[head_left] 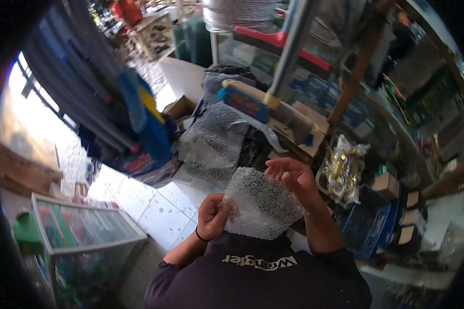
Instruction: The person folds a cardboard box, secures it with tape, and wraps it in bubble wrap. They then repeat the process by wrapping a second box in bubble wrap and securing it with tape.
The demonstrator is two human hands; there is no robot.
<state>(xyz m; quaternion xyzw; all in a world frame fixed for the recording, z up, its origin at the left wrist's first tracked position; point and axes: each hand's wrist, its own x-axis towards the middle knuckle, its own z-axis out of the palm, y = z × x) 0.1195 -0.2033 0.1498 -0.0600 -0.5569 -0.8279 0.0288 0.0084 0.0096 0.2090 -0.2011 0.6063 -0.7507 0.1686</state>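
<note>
A piece of clear bubble wrap [263, 201] is held up in front of my chest. My left hand [212, 216] is closed on its left edge, the fingers partly seen through the plastic. At the upper right of the piece is my right hand [295, 179], palm side partly turned up. Its fingers are slightly bent and apart, with nothing visible between them, and the wrist is beside the wrap's right edge. Beyond both hands, a larger bubble wrap sheet [211, 135] lies over a pile with black plastic [251, 154].
A glass display case [90, 226] stands on the tiled floor at left. Grey pipes [69, 67] lean nearby. To the right are a tray of brass-coloured parts in plastic [344, 164] and a blue bin [368, 219]. A metal pole [290, 51] rises beyond the wrap.
</note>
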